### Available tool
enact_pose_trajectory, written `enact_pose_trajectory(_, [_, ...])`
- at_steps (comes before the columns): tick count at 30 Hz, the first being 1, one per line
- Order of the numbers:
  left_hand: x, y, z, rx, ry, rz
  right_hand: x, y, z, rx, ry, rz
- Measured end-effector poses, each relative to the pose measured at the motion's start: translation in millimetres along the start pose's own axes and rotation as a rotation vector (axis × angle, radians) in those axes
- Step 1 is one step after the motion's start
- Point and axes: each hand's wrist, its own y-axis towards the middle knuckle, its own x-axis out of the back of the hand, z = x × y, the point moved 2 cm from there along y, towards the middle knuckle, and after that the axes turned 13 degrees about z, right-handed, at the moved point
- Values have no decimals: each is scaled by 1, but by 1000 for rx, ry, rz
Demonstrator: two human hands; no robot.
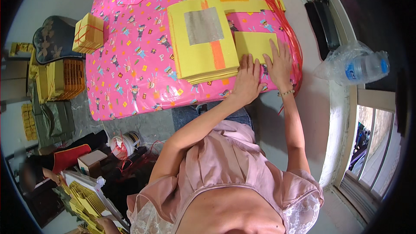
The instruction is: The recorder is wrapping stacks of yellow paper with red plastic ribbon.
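A small yellow paper rectangle (253, 45), apparently folded, lies on the pink table near its right edge. My right hand (279, 65) lies on its right side with the fingers stretched out. At its lower edge my left hand (247, 82) rests with fingers extended, close to the corner of a thick stack of yellow paper sheets (177, 43). That stack's top sheet carries a silver square and orange bands. Farther back lie more yellow sheets (242, 6), one bearing a gold square. Part of the small paper is hidden under my fingers.
A patterned pink plastic cover (130, 60) spans the table, with red strings (286, 26) along its right side. A tied yellow bundle (89, 34) sits at its left edge. A bagged bottle (364, 68) is at right. Another person's hand (106, 224) is by yellow stacks, lower left.
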Motion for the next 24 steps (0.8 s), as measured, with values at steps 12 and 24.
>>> enact_pose_trajectory(12, [5, -4, -1, 21, -16, -71, -19, 7, -18, 152, -14, 137])
enact_pose_trajectory(24, [111, -91, 24, -285, -346, -412, 60, 23, 41, 366, 324, 32])
